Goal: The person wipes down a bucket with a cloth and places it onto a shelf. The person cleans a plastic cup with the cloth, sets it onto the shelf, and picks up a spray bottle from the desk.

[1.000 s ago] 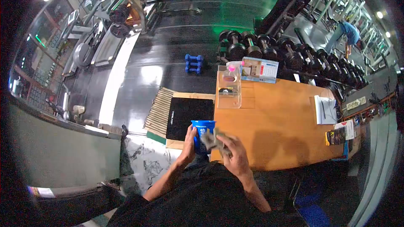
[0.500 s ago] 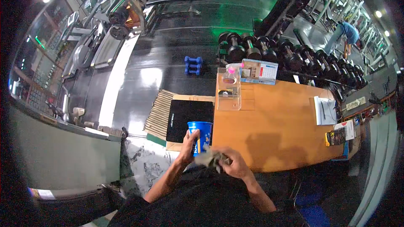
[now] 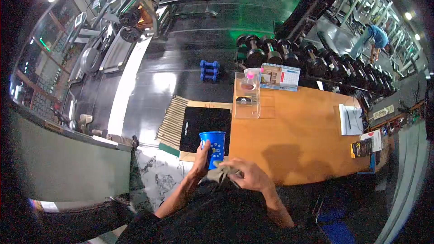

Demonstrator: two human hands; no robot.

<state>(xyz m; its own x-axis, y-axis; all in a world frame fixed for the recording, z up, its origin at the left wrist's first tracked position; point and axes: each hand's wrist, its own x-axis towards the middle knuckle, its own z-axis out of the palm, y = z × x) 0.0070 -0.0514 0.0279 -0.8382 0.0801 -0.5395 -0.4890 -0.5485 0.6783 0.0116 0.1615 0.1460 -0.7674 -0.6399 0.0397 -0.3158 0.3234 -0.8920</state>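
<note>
A blue cup [image 3: 217, 147] with light markings is upright in my left hand [image 3: 200, 161], whose fingers are wrapped round its left side. Just right of the cup's lower part, my right hand [image 3: 251, 175] is closed on a crumpled grey-green cloth [image 3: 220, 174]. The cloth hangs at the base of the cup, in front of my dark shirt. Both hands are just off the left front edge of the wooden desk [image 3: 289, 126].
On the desk are a clear acrylic holder [image 3: 247, 108], a desk calendar [image 3: 279, 77], a notepad [image 3: 350, 119] and a black-yellow box [image 3: 360, 149]. Beyond stand a dumbbell rack [image 3: 316, 65], blue dumbbells [image 3: 209, 70] and a bent-over person [image 3: 379, 37]. A black mat [image 3: 203, 124] lies left.
The blue cup has been turned in my left hand and moved slightly left, showing a different side. My right hand has moved the cloth from the cup's side down to its base.
</note>
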